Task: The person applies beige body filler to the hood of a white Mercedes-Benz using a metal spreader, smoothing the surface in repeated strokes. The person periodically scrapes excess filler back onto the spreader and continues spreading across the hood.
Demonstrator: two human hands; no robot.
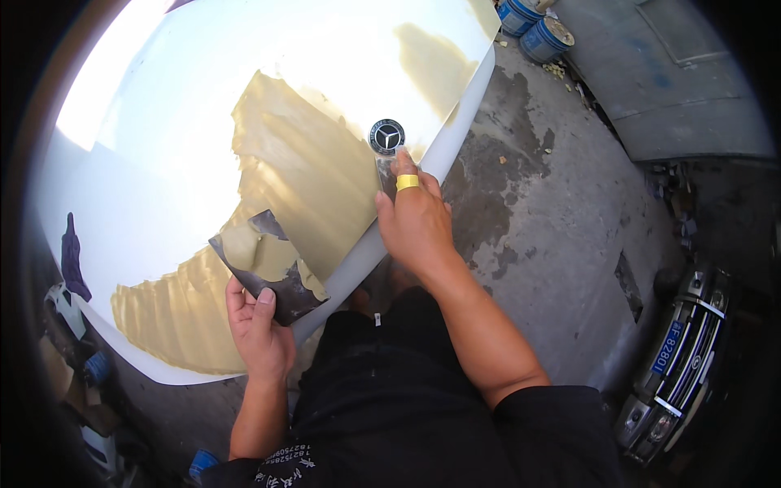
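Observation:
A white car hood point(175, 191) carries a broad smeared patch of yellowish body filler point(297, 163). My left hand point(262, 329) grips the lower edge of a dark flat mixing board point(294, 302), thumb on top. Lumps of the same filler point(272, 259) lie on the board. My right hand point(419, 220), with yellow tape round one finger, holds a dark flat putty scraper point(386, 177) against the hood's near edge. Just above its fingertips sits a round black and silver emblem point(387, 137). The fingers partly cover the scraper.
Another filler patch point(435, 69) is farther up the hood. A dark purple cloth or glove point(73, 260) lies at its left edge. Blue buckets point(547, 39) stand at the upper right on the stained concrete floor point(561, 220). A loose car bumper point(679, 366) lies at the lower right.

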